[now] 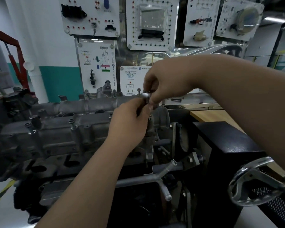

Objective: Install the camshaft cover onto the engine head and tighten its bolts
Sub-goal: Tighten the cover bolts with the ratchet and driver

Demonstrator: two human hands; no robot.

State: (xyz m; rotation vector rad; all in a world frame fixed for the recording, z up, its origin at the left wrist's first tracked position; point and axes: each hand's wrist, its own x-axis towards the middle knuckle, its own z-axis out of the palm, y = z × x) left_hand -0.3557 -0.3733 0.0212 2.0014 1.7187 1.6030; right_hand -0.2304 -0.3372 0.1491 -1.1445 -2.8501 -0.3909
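Observation:
The grey camshaft cover (pixel 69 127) lies along the top of the engine head (pixel 44 163), with several bolts standing in its edge, one (pixel 71 122) near the middle. At the cover's right end my right hand (pixel 168 83) pinches the shiny head of a small chrome tool (pixel 146 94) from above. Just below it my left hand (pixel 130 122) grips the tool's lower part, which my fingers hide. Both hands meet over the right end of the cover.
The engine sits on a black stand (pixel 224 145) with a metal handwheel (pixel 260 181) at the right. A grey branched pipe (pixel 161 176) runs across the front. White training panels (pixel 99 66) hang behind. A wooden bench top (pixel 211 115) and a loose bolt (pixel 177 99) lie at back right.

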